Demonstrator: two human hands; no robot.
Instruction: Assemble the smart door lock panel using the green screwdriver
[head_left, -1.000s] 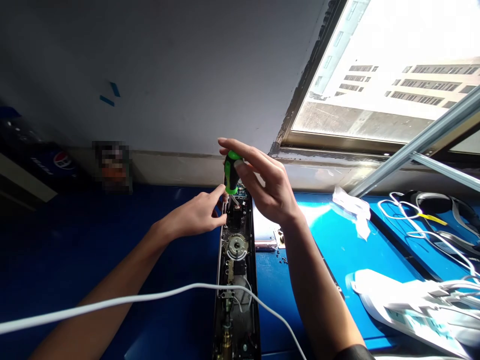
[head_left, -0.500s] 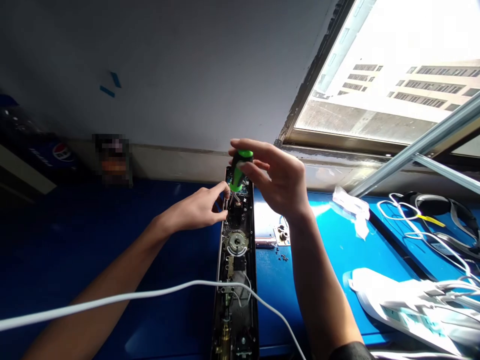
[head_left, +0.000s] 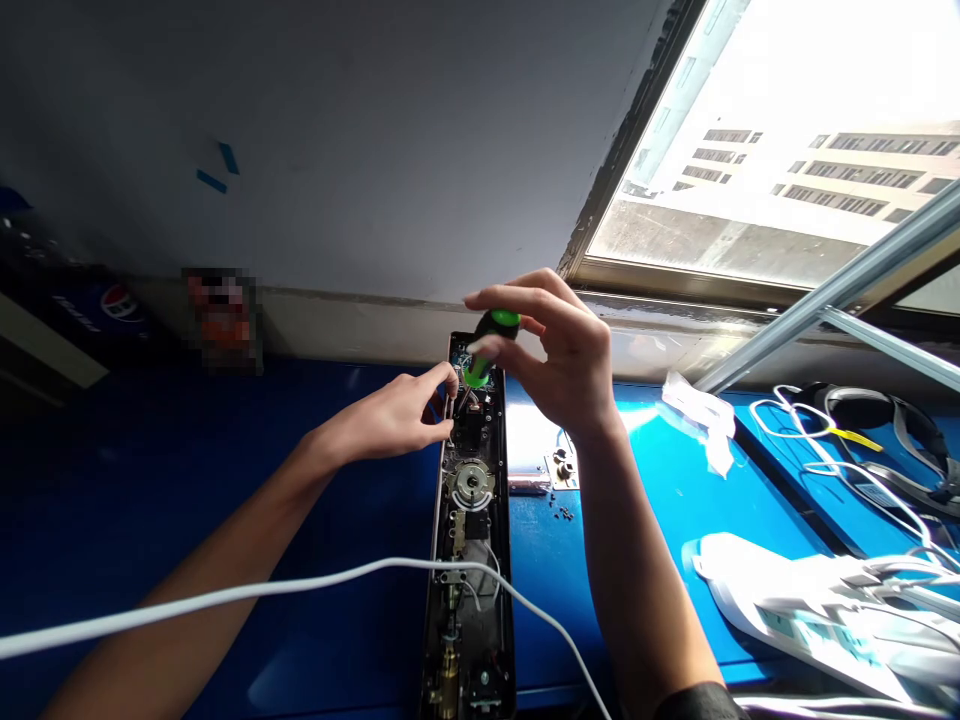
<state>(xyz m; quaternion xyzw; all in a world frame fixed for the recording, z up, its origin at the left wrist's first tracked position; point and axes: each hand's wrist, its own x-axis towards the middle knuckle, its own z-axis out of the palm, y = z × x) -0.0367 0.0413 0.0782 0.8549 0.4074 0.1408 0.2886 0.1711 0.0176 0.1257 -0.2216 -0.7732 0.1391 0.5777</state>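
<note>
A long black lock body (head_left: 471,560) lies open on the blue table (head_left: 660,500), its round metal gear and wiring exposed. My right hand (head_left: 559,360) is closed round a green-and-black screwdriver (head_left: 486,355), whose tip points down into the upper end of the lock. My left hand (head_left: 390,420) rests at the lock's left edge beside the tip, its fingers pinched together on something too small to make out.
A white cable (head_left: 247,595) crosses the lock from the left. Small screws (head_left: 561,512) and a metal plate (head_left: 561,465) lie just right of it. A white power strip (head_left: 810,610), white cables and a headset (head_left: 870,415) fill the right side. A wall and window stand behind.
My right hand has shifted rightward and tilted the screwdriver, its fingers turning round the handle. My left hand has stayed at the lock's edge.
</note>
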